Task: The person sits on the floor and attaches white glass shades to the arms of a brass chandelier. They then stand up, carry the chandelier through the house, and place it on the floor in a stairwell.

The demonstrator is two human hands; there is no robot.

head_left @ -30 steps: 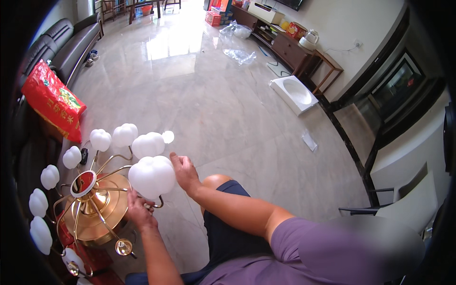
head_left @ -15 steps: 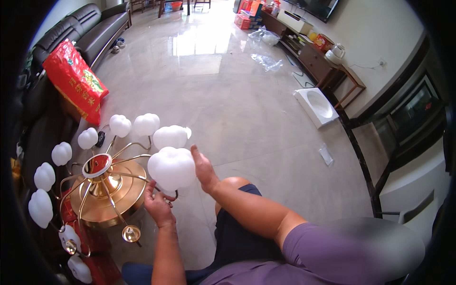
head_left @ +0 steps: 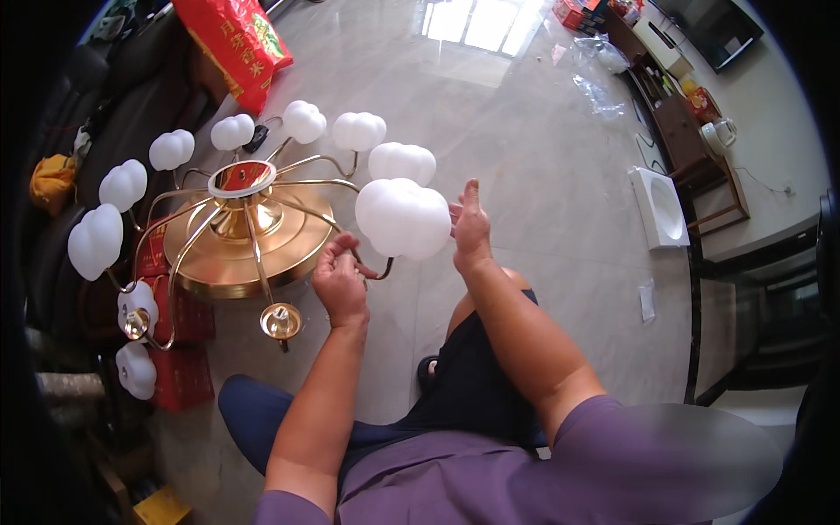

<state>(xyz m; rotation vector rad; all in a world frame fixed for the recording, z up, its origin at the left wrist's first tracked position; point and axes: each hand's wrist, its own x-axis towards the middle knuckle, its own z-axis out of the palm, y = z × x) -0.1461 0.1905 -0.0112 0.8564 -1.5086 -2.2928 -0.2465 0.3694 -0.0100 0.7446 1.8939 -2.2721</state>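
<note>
Gold chandelier (head_left: 238,219), wide disc (head_left: 223,261) lowest, slender curved arms (head_left: 257,249), white lobed shades (head_left: 404,219), nearest socket (head_left: 281,321) (a gold cup) shadeless

My left forearm (head_left: 317,402) rises almost straight ahead of me, and my left hand (head_left: 341,284) is curled at its end, the fingers bent inward. My right forearm (head_left: 529,341) slants forward and leftward, carrying my right hand (head_left: 472,232) a little farther out, its thumb upright, palm turned left and the grip loose.
</note>
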